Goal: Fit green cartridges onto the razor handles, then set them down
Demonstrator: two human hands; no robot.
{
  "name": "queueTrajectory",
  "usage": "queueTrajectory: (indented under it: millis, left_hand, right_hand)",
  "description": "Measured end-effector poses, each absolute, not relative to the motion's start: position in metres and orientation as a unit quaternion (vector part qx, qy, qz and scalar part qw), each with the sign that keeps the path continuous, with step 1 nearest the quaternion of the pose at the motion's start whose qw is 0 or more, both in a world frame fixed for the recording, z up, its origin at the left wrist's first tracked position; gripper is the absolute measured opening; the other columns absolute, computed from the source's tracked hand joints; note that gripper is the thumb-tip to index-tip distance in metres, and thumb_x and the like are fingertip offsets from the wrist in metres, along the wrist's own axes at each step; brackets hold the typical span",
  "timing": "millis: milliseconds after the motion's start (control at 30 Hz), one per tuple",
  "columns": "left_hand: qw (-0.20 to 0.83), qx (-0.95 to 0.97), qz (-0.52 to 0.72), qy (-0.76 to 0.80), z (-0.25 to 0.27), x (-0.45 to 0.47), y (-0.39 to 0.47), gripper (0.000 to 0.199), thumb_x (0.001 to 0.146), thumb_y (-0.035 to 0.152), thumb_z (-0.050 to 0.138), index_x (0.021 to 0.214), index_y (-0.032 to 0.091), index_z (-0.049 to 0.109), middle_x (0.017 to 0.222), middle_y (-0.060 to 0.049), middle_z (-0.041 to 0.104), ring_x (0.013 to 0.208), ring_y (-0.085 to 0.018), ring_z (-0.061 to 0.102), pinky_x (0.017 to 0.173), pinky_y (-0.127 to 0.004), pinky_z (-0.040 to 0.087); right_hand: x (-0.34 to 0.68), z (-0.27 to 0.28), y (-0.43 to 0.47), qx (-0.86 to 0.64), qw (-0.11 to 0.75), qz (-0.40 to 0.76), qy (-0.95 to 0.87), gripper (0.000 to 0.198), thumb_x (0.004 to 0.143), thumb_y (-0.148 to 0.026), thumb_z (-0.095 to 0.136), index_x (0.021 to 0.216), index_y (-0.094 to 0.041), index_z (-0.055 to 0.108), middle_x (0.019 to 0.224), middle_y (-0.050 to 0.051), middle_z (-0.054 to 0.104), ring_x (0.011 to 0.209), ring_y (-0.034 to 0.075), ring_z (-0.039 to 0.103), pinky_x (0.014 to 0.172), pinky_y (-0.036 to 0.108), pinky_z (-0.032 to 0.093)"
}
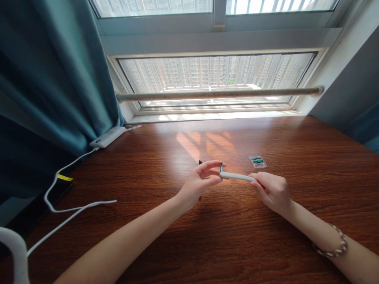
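My left hand [197,180] pinches a small, thin dark piece with a teal tint [221,169], which looks like a razor cartridge, between thumb and fingertips. In my right hand [274,192], closed around its end, is a slim white-handled brush [238,176]. Short dark bristles seem to show under the brush's far end, which meets the piece in my left hand. A dark object [200,162] shows partly behind my left hand; the rest of it is hidden. Beyond my right hand, a small clear plastic case [258,161] with teal-green strips inside lies on the table.
The brown wooden table [166,236] reaches to the window sill. At the left back sits a white power strip [108,137] by the blue curtain [68,71], its white cord [77,209] looping forward. A white curved tube [14,244] stands at the near left. A rail [219,94] crosses the window.
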State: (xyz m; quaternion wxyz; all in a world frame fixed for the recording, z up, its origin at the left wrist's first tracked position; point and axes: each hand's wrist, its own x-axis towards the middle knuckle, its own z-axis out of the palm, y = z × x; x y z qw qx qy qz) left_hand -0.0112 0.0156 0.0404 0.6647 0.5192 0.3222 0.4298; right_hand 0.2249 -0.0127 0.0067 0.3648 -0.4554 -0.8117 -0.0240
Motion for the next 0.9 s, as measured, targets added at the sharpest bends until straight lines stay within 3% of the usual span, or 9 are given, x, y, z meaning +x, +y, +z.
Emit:
queueTrajectory:
  millis: [167, 367, 533, 667, 900]
  left_hand:
    - [0.681, 0.517, 0.418, 0.307, 0.0388, -0.0114, 0.0164, 0.037, 0.064, 0.012, 0.069, 0.099, 0.018, 0.061, 0.097, -0.006, 0.064, 0.082, -0.014, 0.058, 0.075, -0.026, 0.043]
    - [0.715, 0.486, 0.416, 0.281, 0.0372, -0.0099, 0.0162, 0.035, 0.065, 0.009, 0.068, 0.097, 0.018, 0.058, 0.102, -0.006, 0.064, 0.089, -0.017, 0.06, 0.077, -0.027, 0.044]
    - [0.729, 0.474, 0.413, 0.271, 0.0356, -0.0091, 0.0165, 0.036, 0.064, 0.008, 0.069, 0.096, 0.018, 0.055, 0.092, -0.005, 0.067, 0.086, -0.019, 0.063, 0.08, -0.03, 0.043]
    - [0.733, 0.467, 0.417, 0.267, 0.0357, -0.0096, 0.0165, 0.035, 0.066, 0.007, 0.068, 0.096, 0.017, 0.054, 0.101, -0.008, 0.065, 0.094, -0.019, 0.06, 0.081, -0.027, 0.043]
    - [0.735, 0.463, 0.415, 0.269, 0.0359, -0.009, 0.0158, 0.033, 0.067, 0.008, 0.067, 0.097, 0.017, 0.055, 0.1, -0.008, 0.066, 0.093, -0.02, 0.062, 0.084, -0.029, 0.043]
  right_hand:
    - [0.2249, 0.0063, -0.013, -0.491, 0.376, -0.054, -0.784, 0.017, 0.084, -0.024, 0.047, 0.084, -0.015, 0.062, 0.07, 0.004, 0.063, 0.063, 0.014, 0.058, 0.061, 0.023, 0.038]
    - [0.2233, 0.0078, -0.0148, -0.465, 0.353, -0.051, -0.81, 0.018, 0.084, -0.025, 0.047, 0.085, -0.014, 0.062, 0.07, 0.005, 0.062, 0.064, 0.014, 0.058, 0.062, 0.023, 0.039]
    - [0.2216, 0.0087, -0.0159, -0.49, 0.37, -0.058, -0.787, 0.019, 0.085, -0.025, 0.046, 0.084, -0.015, 0.062, 0.07, 0.004, 0.063, 0.063, 0.013, 0.058, 0.061, 0.023, 0.038]
    - [0.2211, 0.0085, -0.0161, -0.466, 0.355, -0.057, -0.808, 0.019, 0.084, -0.027, 0.047, 0.085, -0.015, 0.062, 0.065, 0.003, 0.06, 0.06, 0.013, 0.056, 0.06, 0.023, 0.038]
    - [0.2207, 0.0107, -0.0147, -0.513, 0.361, -0.089, -0.774, 0.019, 0.084, -0.027, 0.048, 0.083, -0.016, 0.063, 0.068, 0.003, 0.062, 0.063, 0.013, 0.057, 0.062, 0.023, 0.036]
